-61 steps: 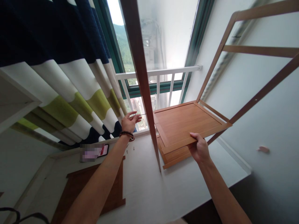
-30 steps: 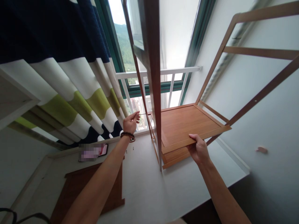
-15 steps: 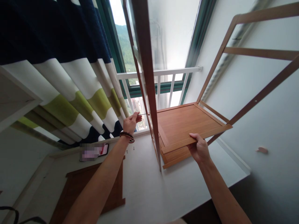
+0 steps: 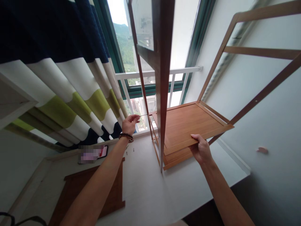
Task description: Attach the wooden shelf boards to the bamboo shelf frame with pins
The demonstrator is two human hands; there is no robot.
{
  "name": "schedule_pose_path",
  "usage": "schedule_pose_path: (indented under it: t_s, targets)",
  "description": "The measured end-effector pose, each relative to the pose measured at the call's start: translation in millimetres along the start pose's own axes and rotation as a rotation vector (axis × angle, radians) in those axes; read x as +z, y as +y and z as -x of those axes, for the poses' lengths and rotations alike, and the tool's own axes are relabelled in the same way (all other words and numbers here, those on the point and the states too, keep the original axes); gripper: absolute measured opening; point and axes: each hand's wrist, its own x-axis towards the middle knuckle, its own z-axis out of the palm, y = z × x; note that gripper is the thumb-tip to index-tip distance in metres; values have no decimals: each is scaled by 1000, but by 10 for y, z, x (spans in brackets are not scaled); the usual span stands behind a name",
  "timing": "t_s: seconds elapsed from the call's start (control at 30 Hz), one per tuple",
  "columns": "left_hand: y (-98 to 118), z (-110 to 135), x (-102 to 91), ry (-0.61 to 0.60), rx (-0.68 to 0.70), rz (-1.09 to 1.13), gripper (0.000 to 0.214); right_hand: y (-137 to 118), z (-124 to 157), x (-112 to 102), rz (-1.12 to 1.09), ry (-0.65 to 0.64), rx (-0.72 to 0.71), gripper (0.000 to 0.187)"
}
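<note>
My left hand is closed in a pinch on a thin metal hex key. The key reaches sideways to the rear post of the upright wooden side frame. My right hand grips the front edge of a wooden shelf board, thumb on top and fingers underneath. This board spans between the near side frame and the opposite side frame by the wall. Below it sits a lower shelf board, partly covered. Where the key's tip meets the post is too small to make out.
Several small screws lie on the white surface. Another wooden board lies at lower left, partly under my left arm. Behind it is a phone. A striped curtain and a white railing stand behind.
The near side frame's top has swung to the right, showing more of its crossbar. My left hand has shifted slightly left and down with the hex key. My right hand keeps its grip.
</note>
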Motion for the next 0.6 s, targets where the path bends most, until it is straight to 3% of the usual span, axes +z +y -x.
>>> schedule_pose_path:
  t_s: [0.23,0.6]
  targets:
    - [-71,-15,-7,30,-14,-10,28,0,-31,-26,-12,2,-1,13]
    - [81,-23,54,58,-34,148,36,5,-37,-20,-12,-8,12,11]
